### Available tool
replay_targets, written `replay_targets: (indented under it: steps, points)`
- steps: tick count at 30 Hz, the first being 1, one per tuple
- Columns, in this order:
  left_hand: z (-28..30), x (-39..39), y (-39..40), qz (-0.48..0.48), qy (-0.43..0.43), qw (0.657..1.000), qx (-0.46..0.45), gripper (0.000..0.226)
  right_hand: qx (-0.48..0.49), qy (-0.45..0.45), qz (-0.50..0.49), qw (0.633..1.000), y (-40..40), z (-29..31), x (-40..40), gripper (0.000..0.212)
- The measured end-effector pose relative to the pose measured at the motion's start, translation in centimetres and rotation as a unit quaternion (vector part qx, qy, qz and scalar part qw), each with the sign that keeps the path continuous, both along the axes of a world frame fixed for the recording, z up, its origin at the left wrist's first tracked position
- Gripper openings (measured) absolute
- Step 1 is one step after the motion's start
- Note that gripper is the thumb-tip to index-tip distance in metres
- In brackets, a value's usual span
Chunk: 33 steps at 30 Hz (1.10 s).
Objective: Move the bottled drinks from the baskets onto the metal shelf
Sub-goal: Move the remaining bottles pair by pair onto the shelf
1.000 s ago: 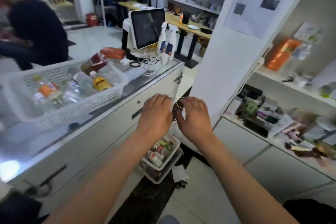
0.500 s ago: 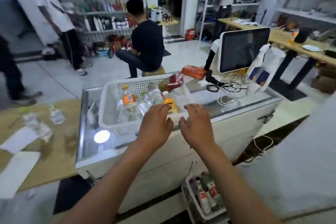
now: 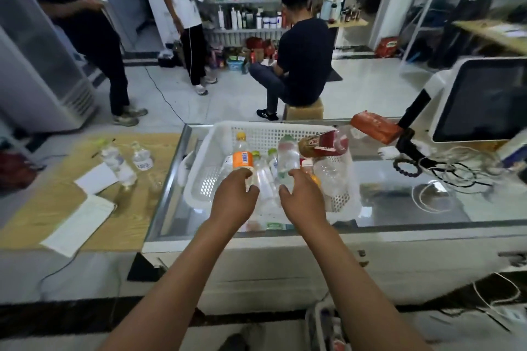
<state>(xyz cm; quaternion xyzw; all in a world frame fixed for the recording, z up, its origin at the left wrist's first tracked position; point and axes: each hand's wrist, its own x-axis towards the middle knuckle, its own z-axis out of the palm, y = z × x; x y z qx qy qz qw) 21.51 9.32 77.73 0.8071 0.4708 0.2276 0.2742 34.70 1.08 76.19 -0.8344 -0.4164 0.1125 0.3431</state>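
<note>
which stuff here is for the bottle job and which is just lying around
For the job:
white basket
orange-label bottle
clear bottle
red-label bottle
left hand
right hand

Lying about:
screen
cables
papers
orange packet

Indoor scene, even diffuse light, moderate brightness, soft focus.
Pale glare on the glass counter [image 3: 399, 196] top and the tiled floor [image 3: 233, 100]. Shadows faint. Wide-angle bending at the edges; fridge [image 3: 37, 65] at left leans. Motion blur smears the right side and bottom corners; bottles in the basket [image 3: 265, 134] look hazy.
</note>
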Motion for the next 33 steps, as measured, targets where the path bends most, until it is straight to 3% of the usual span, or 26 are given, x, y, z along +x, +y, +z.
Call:
replay_targets:
  steps: [8,13,17,20,24,28,33]
  points:
    - [-2.7,1.9,6.7,0.071,0.029,0.988,-0.132,0.019,-0.044,-0.033,-0.063,0.997,7.2,-1.2,2.0,0.044]
    - [-4.3,3.9,9.4,0.079,0.091,0.968,-0.222,0.059,-0.187,-0.073,-0.088,0.976,11.1,-0.9,3.7,0.06]
    - [-6.2,4.4,10.3,0.076,0.104,0.962,-0.241,0.051,-0.31,-0.065,-0.081,0.945,13.5,-0.9,4.9,0.072]
    - [-7.2,4.7,10.7,0.098,0.104,0.96,-0.241,0.06,-0.342,-0.083,-0.088,0.932,14.7,-1.3,5.4,0.082]
    - [-7.4,4.8,11.5,0.104,0.081,0.96,-0.246,0.075,-0.345,-0.099,-0.102,0.928,15.1,-2.2,6.6,0.08]
    - [-7.4,5.4,11.0,0.075,0.087,0.967,-0.227,0.069,-0.314,-0.017,-0.114,0.942,14.9,-2.4,7.8,0.067]
    - [-7.7,5.6,11.1,0.066,0.035,0.965,-0.25,0.065,-0.247,0.1,-0.12,0.956,14.3,-2.4,8.4,0.059]
